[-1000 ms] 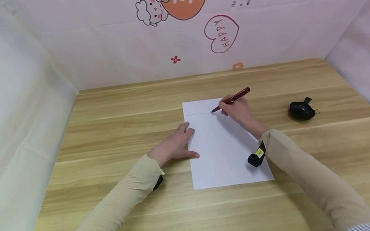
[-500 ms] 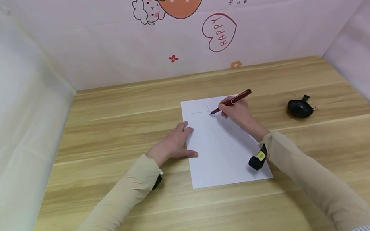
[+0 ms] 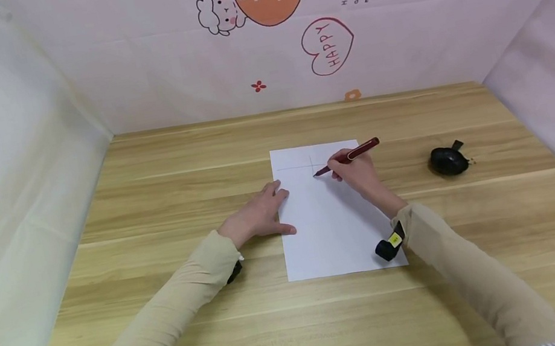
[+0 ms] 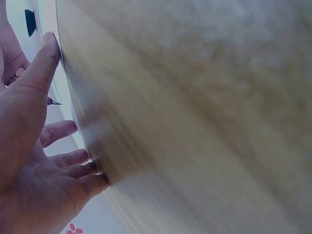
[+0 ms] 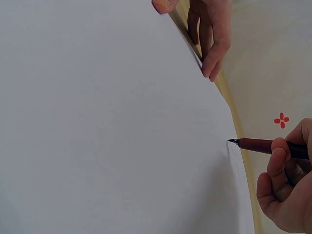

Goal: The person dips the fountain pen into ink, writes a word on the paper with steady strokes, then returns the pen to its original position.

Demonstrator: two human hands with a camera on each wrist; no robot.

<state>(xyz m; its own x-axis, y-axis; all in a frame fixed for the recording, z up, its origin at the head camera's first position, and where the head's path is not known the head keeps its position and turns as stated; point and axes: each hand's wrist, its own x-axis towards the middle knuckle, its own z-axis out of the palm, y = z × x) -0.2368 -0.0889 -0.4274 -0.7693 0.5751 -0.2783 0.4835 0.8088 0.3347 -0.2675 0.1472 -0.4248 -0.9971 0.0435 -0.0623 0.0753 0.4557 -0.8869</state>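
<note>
The fingers (image 5: 279,158) of the right hand (image 3: 359,173) are pinched around a dark red fountain pen (image 3: 362,149), which slants with its rear end up and to the right. Its nib (image 5: 233,141) meets a white sheet of paper (image 3: 336,224) at the lower end of a thin vertical line (image 3: 311,161). That line crosses a longer horizontal line (image 3: 293,168) near the sheet's top edge.

The left hand (image 3: 259,216) rests at the sheet's left edge, holding nothing; its thumb is spread well away from its other fingers, and the thumb tip lies on the paper.

The sheet lies flat near the middle of a wood-grain worktop (image 3: 174,184). A small black camera (image 3: 389,248) with a yellow label sits at the right wrist, over the paper's lower right corner. Beige sleeves (image 3: 187,292) cover both forearms. Well to the right of the sheet is a rounded black object (image 3: 448,161) with a short tab; what it is cannot be made out. Behind the worktop stands a white backdrop (image 3: 157,77) printed with a red heart outline (image 3: 312,44) reading "HAPPY", and a small red flower (image 3: 259,86).
</note>
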